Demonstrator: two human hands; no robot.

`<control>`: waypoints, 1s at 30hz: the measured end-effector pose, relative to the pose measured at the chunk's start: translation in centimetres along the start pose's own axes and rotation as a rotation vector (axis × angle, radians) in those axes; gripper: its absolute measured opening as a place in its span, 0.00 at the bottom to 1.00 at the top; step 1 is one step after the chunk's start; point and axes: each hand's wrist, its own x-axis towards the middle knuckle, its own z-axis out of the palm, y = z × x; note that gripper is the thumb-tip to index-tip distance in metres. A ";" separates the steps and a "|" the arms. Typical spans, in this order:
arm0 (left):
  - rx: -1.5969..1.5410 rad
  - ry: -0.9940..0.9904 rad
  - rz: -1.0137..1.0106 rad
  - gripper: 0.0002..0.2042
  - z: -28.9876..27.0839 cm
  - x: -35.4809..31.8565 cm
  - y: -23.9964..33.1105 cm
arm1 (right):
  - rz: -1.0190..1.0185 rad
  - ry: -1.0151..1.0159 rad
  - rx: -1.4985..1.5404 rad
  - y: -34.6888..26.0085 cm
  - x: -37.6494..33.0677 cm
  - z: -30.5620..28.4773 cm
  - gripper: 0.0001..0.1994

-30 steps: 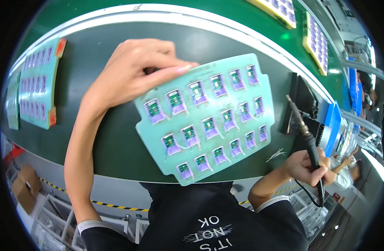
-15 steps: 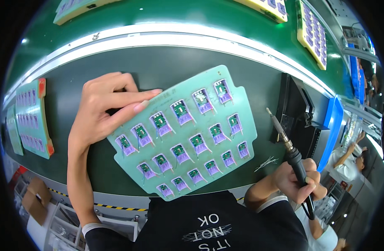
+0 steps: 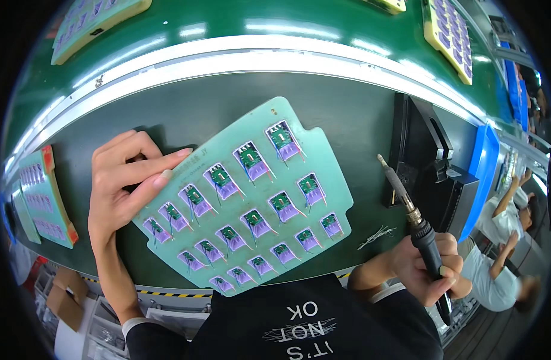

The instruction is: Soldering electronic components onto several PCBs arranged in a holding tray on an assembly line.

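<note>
My left hand (image 3: 128, 180) pinches the upper left edge of a pale green tray (image 3: 257, 201) between thumb and fingers. The tray is tilted toward me, and its rows of cut-outs hold several small green circuit boards (image 3: 250, 157) on purple parts with thin wires. In my right hand (image 3: 431, 270), fingers wrapped round the black handle, is a soldering iron (image 3: 416, 219). Its tip points up and away, to the right of the tray and apart from it. A small bundle of thin wire pieces (image 3: 376, 237) lies on the dark mat (image 3: 185, 99) between tray and iron.
Behind the iron stand a black box-like stand (image 3: 428, 156) and a blue bin (image 3: 478, 180). More pale green trays (image 3: 46, 198) lie at the left. Beyond the white rail, yellowish loaded trays (image 3: 448, 39) rest on a green belt. Other people (image 3: 497, 270) work at the right.
The tray in my left hand has shifted left and slightly down in view. The soldering iron stays nearly where it was. On the belt, the yellowish trays have moved in view.
</note>
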 end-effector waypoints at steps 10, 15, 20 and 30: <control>0.004 -0.004 0.019 0.14 0.1 0.1 0.1 | -0.015 -0.041 0.065 -0.2 0.1 -0.1 0.07; -0.019 -0.013 0.005 0.14 0.4 -0.3 0.0 | -0.035 -0.036 0.047 -0.5 0.1 -0.1 0.06; -0.076 0.004 -0.006 0.13 0.7 -0.5 0.2 | -0.075 -0.093 0.086 -0.8 0.3 -2.0 0.06; -0.086 -0.004 -0.030 0.13 1.1 -1.1 -0.4 | -0.104 -0.099 0.073 -1.1 -0.5 -2.7 0.08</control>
